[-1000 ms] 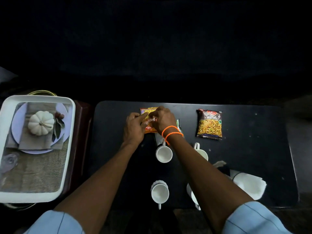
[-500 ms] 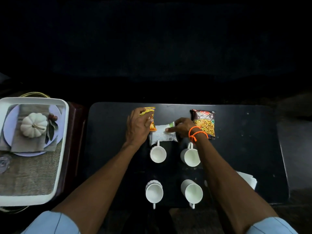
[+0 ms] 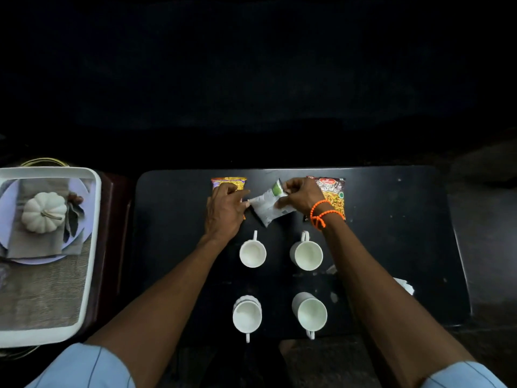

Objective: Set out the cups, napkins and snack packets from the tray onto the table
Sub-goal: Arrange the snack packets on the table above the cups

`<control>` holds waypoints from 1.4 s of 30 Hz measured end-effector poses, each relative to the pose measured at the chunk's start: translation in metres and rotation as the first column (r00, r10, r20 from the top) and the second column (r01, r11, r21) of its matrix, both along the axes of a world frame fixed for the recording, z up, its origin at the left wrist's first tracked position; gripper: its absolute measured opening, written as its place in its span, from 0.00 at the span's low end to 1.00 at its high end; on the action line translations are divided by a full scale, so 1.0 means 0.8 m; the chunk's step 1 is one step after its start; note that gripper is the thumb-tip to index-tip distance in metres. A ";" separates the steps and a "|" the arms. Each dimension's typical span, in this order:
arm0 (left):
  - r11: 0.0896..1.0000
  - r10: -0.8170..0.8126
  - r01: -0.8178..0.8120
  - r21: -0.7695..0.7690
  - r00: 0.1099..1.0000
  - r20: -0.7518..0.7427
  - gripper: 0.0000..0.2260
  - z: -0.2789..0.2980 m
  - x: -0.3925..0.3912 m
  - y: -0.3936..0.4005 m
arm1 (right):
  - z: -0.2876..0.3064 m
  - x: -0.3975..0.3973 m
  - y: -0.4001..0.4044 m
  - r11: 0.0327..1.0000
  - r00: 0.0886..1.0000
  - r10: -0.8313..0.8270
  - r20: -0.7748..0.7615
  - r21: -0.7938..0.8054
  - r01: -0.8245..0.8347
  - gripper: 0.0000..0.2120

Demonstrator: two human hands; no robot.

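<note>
Black table (image 3: 391, 247) carries four white cups; both hands pinch white-green foil snack packet (image 3: 270, 204), left hand (image 3: 223, 208) apparently at its corner, right hand (image 3: 302, 196) at top edge; light, crinkly, slippery; grip seams.

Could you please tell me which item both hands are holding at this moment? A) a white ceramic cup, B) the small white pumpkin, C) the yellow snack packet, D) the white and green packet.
D: the left hand and the right hand each grip an end of the white and green packet, tilted between the other two packets.
</note>
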State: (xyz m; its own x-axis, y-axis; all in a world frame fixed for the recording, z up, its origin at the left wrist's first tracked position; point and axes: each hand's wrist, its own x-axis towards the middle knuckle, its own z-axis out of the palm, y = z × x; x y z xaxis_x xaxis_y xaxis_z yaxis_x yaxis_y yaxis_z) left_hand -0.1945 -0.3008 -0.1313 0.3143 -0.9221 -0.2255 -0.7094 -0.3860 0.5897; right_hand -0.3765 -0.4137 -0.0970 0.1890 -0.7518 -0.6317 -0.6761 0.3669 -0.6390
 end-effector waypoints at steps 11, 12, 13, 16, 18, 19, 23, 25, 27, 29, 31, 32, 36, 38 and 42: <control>0.998 0.059 -0.060 -0.021 0.998 -0.018 0.15 -0.003 -0.014 -0.007 | 0.006 -0.013 0.036 0.652 0.678 0.619 -0.396 -0.223 -0.725 0.20; 0.998 0.053 -0.053 -0.027 0.999 -0.006 0.15 -0.004 -0.013 -0.008 | 0.004 -0.015 0.037 0.702 0.730 0.577 -0.366 -0.234 -0.672 0.18; 0.998 0.047 -0.047 -0.032 0.999 0.012 0.15 -0.005 -0.012 -0.009 | 0.002 -0.016 0.037 0.738 0.781 0.512 -0.358 -0.282 -0.613 0.16; 0.999 0.024 -0.021 -0.043 0.997 0.078 0.15 -0.006 -0.016 -0.010 | -0.003 -0.014 0.028 0.732 0.850 0.348 -0.395 -0.451 -0.510 0.19; 0.998 -0.024 0.031 -0.062 0.995 0.100 0.15 -0.005 -0.021 -0.013 | -0.008 -0.009 0.021 0.690 0.814 0.370 -0.448 -0.454 -0.564 0.24; 0.995 -0.075 0.082 -0.059 0.991 0.107 0.16 -0.004 -0.024 -0.015 | -0.010 -0.007 0.019 0.673 0.782 0.406 -0.473 -0.424 -0.606 0.26; 0.933 -0.359 0.353 0.067 0.921 0.150 0.25 -0.006 -0.035 -0.022 | -0.020 -0.002 0.026 0.709 0.768 0.464 -0.441 -0.334 -0.620 0.25; 0.898 -0.439 0.424 0.119 0.880 0.181 0.28 -0.010 -0.036 -0.024 | -0.022 -0.002 0.034 0.735 0.799 0.424 -0.427 -0.353 -0.579 0.24; 0.879 -0.475 0.450 0.156 0.856 0.204 0.29 -0.012 -0.035 -0.026 | -0.024 -0.002 0.039 0.754 0.823 0.390 -0.413 -0.370 -0.543 0.24; 0.870 -0.491 0.459 0.181 0.843 0.221 0.29 -0.013 -0.033 -0.027 | -0.025 0.001 0.042 0.767 0.834 0.369 -0.409 -0.373 -0.522 0.23; 0.870 -0.489 0.452 0.195 0.841 0.231 0.28 -0.015 -0.034 -0.025 | -0.027 0.004 0.044 0.781 0.849 0.351 -0.396 -0.377 -0.498 0.23; 0.873 -0.483 0.444 0.201 0.844 0.234 0.28 -0.015 -0.034 -0.023 | -0.026 0.006 0.045 0.786 0.855 0.344 -0.388 -0.380 -0.489 0.23; 0.870 -0.482 0.432 0.236 0.846 0.229 0.28 -0.014 -0.039 -0.017 | -0.026 0.008 0.044 0.795 0.862 0.336 -0.381 -0.376 -0.476 0.24; 0.862 -0.494 0.439 0.251 0.840 0.226 0.29 -0.011 -0.040 -0.014 | -0.022 0.009 0.041 0.797 0.851 0.353 -0.388 -0.351 -0.491 0.24; 0.863 -0.503 0.463 0.205 0.830 0.241 0.28 0.001 -0.032 -0.010 | -0.010 0.006 0.041 0.760 0.825 0.365 -0.431 -0.373 -0.532 0.24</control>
State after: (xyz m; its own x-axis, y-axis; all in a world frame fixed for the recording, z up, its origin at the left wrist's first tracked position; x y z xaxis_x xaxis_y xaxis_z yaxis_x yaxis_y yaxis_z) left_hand -0.2204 -0.3089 -0.1305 -0.0955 -0.9401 -0.3273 -0.9508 -0.0112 0.3096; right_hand -0.3721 -0.3809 -0.1052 0.4348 -0.8419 -0.3197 -0.8752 -0.3115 -0.3701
